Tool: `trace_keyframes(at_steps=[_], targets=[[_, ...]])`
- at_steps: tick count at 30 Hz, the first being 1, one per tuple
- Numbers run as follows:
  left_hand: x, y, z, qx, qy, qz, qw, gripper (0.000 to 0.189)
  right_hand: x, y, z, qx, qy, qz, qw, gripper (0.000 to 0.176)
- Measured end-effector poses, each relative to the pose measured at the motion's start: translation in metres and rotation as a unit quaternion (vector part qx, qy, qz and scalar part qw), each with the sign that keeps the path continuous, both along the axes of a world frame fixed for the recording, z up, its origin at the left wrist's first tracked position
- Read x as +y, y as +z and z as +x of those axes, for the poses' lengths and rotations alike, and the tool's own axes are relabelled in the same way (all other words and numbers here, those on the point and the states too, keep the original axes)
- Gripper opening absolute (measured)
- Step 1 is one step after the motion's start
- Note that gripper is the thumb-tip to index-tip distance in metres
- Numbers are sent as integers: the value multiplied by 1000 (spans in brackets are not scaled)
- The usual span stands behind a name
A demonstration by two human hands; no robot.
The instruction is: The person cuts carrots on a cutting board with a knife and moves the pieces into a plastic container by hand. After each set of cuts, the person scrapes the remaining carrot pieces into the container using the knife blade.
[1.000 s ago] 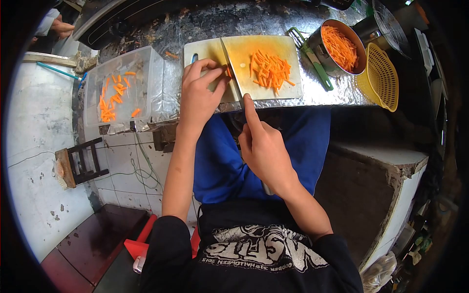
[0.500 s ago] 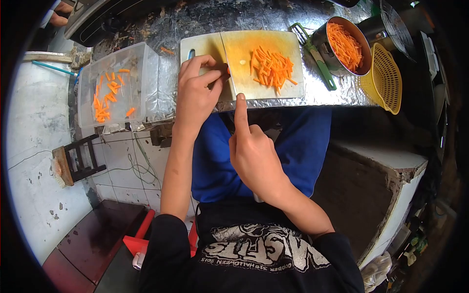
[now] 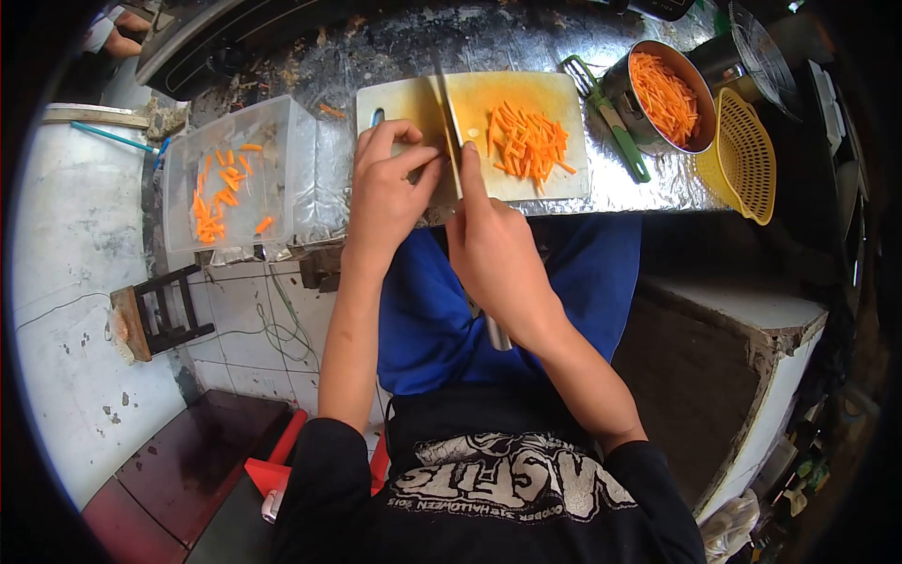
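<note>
My right hand (image 3: 505, 258) is closed around the handle of a knife (image 3: 453, 117), its index finger stretched along the blade. The blade stands on edge across the cutting board (image 3: 526, 86), tip pointing away from me. Left of the blade, my left hand (image 3: 390, 193) presses curled fingers onto the board close to the metal. What lies under these fingertips is mostly hidden; an orange bit of carrot showed there a moment earlier. Right of the knife lies a pile of carrot sticks (image 3: 531, 141), with a small pale spot beside the blade.
A clear plastic box (image 3: 301, 160) with carrot pieces stands at the left. At the right are a green-handled peeler (image 3: 615, 127), a metal pot (image 3: 639, 113) of carrot strips and a yellow basket (image 3: 742, 160). Another person's limb (image 3: 122, 42) shows at the top left.
My right hand has moved slightly up and the knife's far end has risen and tilted, so more blade shows. The left hand keeps its place on the board. The whole view has shifted slightly.
</note>
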State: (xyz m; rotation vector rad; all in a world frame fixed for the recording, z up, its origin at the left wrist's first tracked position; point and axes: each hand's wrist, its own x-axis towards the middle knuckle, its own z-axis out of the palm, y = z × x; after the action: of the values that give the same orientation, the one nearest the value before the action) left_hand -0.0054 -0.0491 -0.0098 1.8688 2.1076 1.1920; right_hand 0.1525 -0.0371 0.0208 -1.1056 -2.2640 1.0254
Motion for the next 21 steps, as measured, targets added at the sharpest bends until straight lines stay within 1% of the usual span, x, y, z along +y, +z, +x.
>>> trace_keyframes(at_steps=[3,6,8,9,11,13,14,15,17,18,19,21], targets=[[0,-2,2,16,3,15,1000,17,-1,6,13,35,-12,25,999,70],[2,2,10,48,4,13,999,16,-8,11,29,31,-36,7,999,68],[4,3,16,67,0,11,998,15,-13,15,39,9,-34,10,999,64],[7,1,20,71,-16,16,997,13,-15,17,42,12,-39,13,999,64],[10,0,26,79,-38,24,996,11,-19,20,49,-25,-53,19,998,61],[14,3,32,43,-11,33,998,12,-22,17,54,-23,-68,24,997,61],[15,6,35,-9,13,52,998,16,-23,16,57,-23,-77,25,996,61],[16,12,36,-6,4,56,998,16,-24,17,59,-19,-85,28,996,61],[16,27,38,59,25,73,995,22,-27,18,63,-25,-86,19,996,62],[16,33,39,88,-4,49,995,32,-27,16,64,-21,-91,20,995,62],[17,35,41,92,-8,50,994,32,-29,13,65,-22,-94,18,995,61],[20,40,43,180,-34,31,983,38,-29,9,65,-19,-101,18,995,61]])
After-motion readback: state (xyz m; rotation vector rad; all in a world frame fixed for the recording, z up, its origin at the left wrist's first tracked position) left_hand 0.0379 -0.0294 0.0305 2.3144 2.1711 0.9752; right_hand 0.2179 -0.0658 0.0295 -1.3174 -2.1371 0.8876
